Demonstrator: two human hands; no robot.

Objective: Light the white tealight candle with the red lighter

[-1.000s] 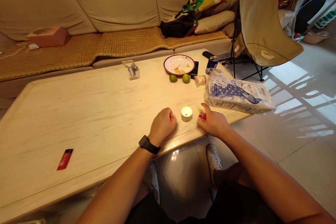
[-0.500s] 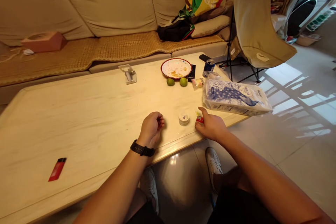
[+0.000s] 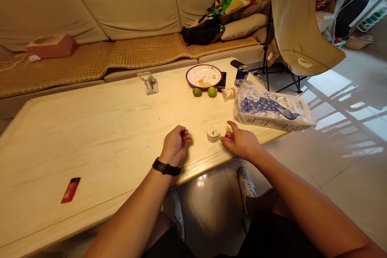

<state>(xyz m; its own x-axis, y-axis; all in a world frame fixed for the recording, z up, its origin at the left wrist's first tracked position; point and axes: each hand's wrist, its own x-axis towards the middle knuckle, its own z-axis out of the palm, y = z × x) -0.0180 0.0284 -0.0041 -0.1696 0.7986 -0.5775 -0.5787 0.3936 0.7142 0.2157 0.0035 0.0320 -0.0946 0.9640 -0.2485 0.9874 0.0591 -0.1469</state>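
Far to the left of the white tealight candle, nearer the person, lies a red lighter. A pale stand sits beyond the candle, leftward. Near the candle's left side, the left hand is half open, fingers loosely curled. Beyond the candle is a red-rimmed plate. The candle itself stands near the table's front edge. Just right of it, the right hand has thumb and forefinger apart around a small red box; whether they pinch it, I cannot tell.
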